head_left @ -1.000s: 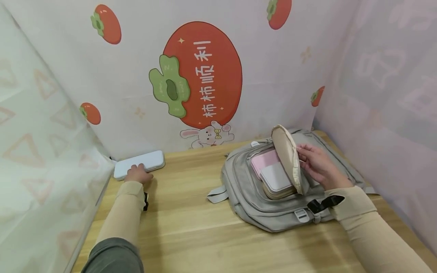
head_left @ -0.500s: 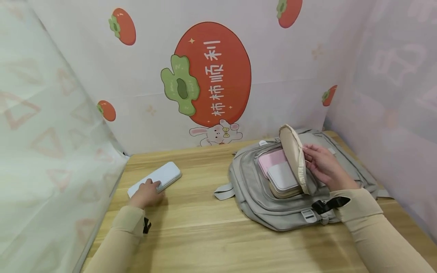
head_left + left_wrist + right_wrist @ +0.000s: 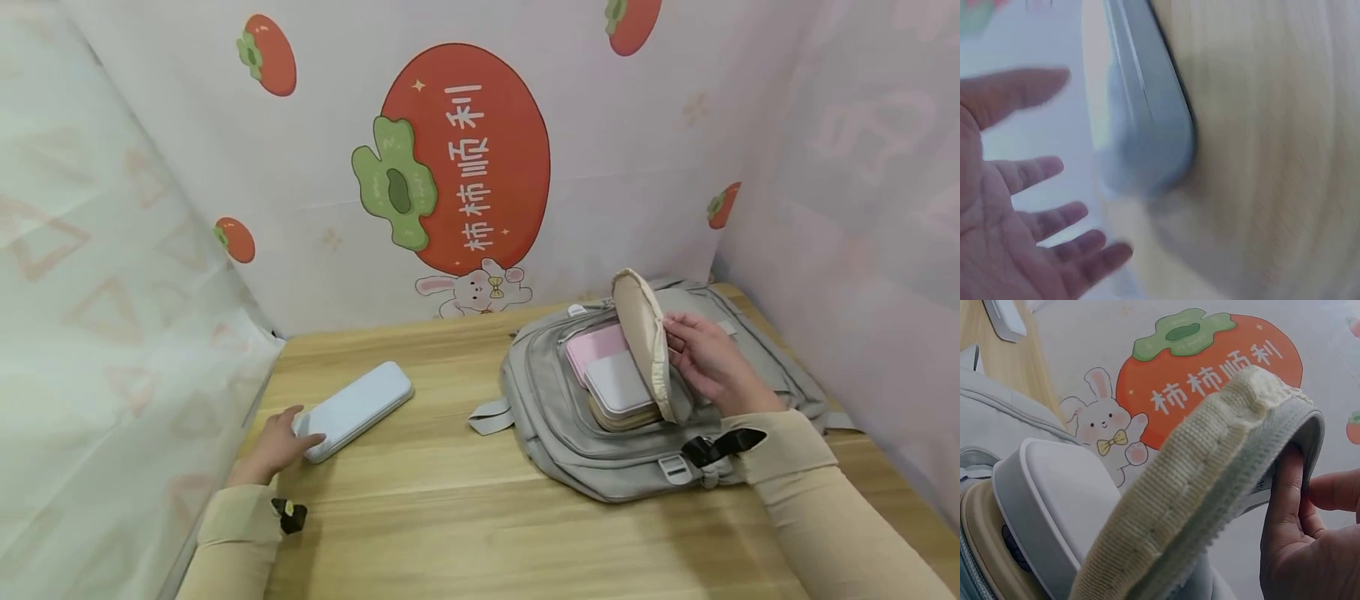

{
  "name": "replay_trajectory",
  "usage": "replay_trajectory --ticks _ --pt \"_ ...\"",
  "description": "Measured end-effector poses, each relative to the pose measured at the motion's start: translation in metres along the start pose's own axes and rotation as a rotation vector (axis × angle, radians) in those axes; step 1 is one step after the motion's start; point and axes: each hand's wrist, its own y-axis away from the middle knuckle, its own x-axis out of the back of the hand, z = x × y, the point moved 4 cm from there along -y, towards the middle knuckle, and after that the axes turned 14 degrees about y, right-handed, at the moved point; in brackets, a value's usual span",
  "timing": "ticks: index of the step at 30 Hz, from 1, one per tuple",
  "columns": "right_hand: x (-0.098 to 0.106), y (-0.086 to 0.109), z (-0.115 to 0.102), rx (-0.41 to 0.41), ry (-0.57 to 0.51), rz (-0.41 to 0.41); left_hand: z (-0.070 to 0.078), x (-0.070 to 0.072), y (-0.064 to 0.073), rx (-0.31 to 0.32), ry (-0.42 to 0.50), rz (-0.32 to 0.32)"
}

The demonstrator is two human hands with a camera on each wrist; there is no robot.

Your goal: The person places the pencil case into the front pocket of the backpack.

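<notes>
A long pale blue-white case (image 3: 358,410) lies slanted on the table at the left. My left hand (image 3: 279,443) is at its near-left end, thumb and fingers spread to either side. In the left wrist view, the fingers of my left hand (image 3: 1029,231) are stretched out, with a gap to the case (image 3: 1157,140). On the right lies a grey backpack (image 3: 543,425). My right hand (image 3: 708,360) pinches the edge of its pocket flap (image 3: 639,337) and holds it up. Inside the pocket are a pink case (image 3: 588,346), a white case (image 3: 1066,494) and a tan case (image 3: 988,534).
The wooden table (image 3: 450,508) extends between the long case and the backpack. A printed cloth wall (image 3: 330,150) stands behind, with more cloth at both sides. A backpack strap (image 3: 491,417) sticks out leftward, and a buckle (image 3: 675,469) lies at the near side.
The long case has come nearer and turned to a slant, away from the back wall. My left hand has moved from its near side to its left end and spread its fingers. The right hand stays at the flap.
</notes>
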Motion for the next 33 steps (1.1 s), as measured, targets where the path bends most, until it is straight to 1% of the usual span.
replay_trajectory --ticks 3,5,7,9,12,14,15,17,21,24,26,29,33 --pt "0.001 0.001 0.0 -0.002 -0.01 -0.003 -0.018 0.0 0.001 0.087 0.202 -0.078" --pt "0.0 0.001 0.001 -0.004 -0.019 -0.01 -0.025 -0.003 0.001 0.129 0.299 -0.1" --pt "0.0 0.001 0.001 0.001 -0.032 -0.017 -0.028 -0.005 0.0 0.138 0.35 -0.094" --pt "0.0 0.001 0.001 0.01 -0.035 -0.017 -0.026 -0.005 -0.003 0.12 0.345 -0.073" --pt "0.001 0.002 0.0 0.015 -0.035 -0.021 -0.026 -0.003 -0.009 0.09 0.239 -0.052" --pt "0.001 0.003 0.001 0.013 -0.034 -0.025 -0.027 -0.003 -0.012 0.081 0.164 -0.045" --pt "0.001 0.003 0.0 0.013 -0.036 -0.027 -0.027 -0.002 -0.012 0.081 0.143 -0.044" --pt "0.001 0.004 0.0 0.017 -0.037 -0.028 -0.027 -0.002 -0.013 0.082 0.141 -0.039" --pt "0.002 0.005 -0.001 0.033 -0.029 -0.022 -0.024 -0.004 -0.011 0.087 0.247 -0.007" --pt "0.001 0.005 -0.002 0.033 -0.029 -0.024 -0.022 -0.006 -0.008 0.096 0.346 0.022" --pt "0.001 0.005 -0.002 0.029 -0.029 -0.026 -0.021 -0.007 -0.005 0.106 0.393 0.046" --pt "0.0 0.004 -0.002 0.027 -0.02 -0.026 -0.022 -0.01 -0.002 0.114 0.473 0.102" --pt "-0.001 0.004 -0.002 0.019 -0.001 -0.023 -0.023 -0.019 0.0 0.113 0.651 0.159"
